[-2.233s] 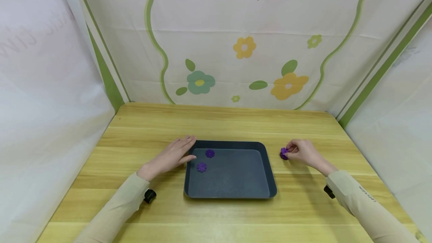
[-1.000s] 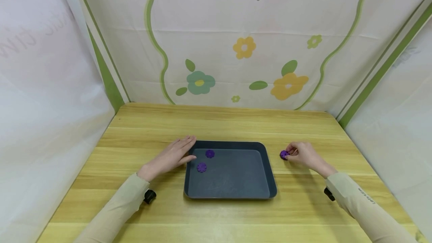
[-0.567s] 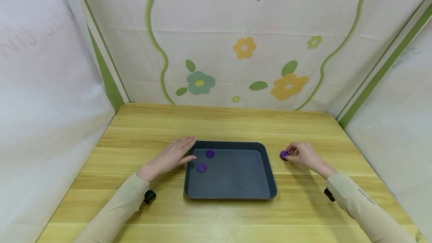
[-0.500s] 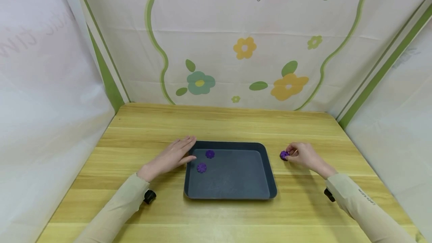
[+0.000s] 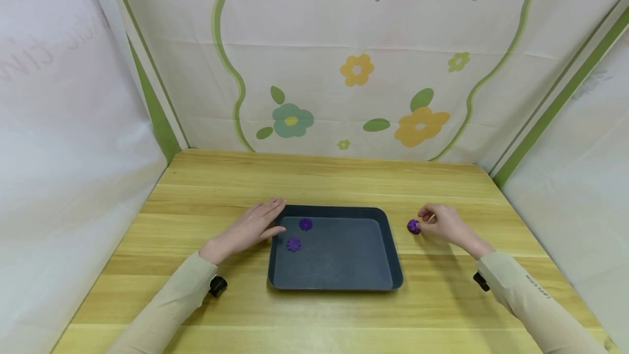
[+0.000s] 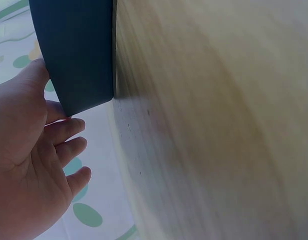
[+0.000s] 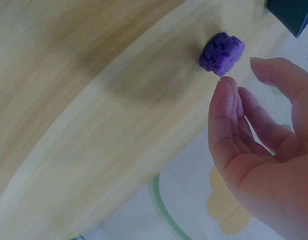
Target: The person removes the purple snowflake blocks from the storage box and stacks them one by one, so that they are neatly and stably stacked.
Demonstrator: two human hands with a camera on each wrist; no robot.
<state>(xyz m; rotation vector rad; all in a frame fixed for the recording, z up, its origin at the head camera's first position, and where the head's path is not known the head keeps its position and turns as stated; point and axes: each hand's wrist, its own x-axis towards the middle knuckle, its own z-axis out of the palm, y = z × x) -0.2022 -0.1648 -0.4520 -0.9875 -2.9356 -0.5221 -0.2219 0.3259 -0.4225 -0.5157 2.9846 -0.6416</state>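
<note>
Two purple snowflake building discs lie flat in a dark grey tray: one disc (image 5: 306, 224) near the back left corner, the other disc (image 5: 294, 244) nearer the left wall. My left hand (image 5: 247, 232) rests on the tray's (image 5: 336, 289) back left corner, fingers fairly straight and thumb over the rim. To the right of the tray, a small stack of purple snowflake discs (image 7: 222, 53) sits on the table. My right hand (image 5: 444, 226) is right beside the stack. Its thumb and fingers (image 7: 222, 102) are parted with nothing between them; one fingertip is very close to the stack.
The wooden table (image 5: 334, 324) reaches out on all sides of the tray. White cloth walls printed with flowers stand behind the table (image 5: 314, 70) and along both sides. A black strap piece (image 5: 218, 286) sits at the left wrist.
My right hand's fingertips have come off the purple disc stack, and the hand has shifted slightly right. The stack stays on the table. The left hand and the tray have not moved.
</note>
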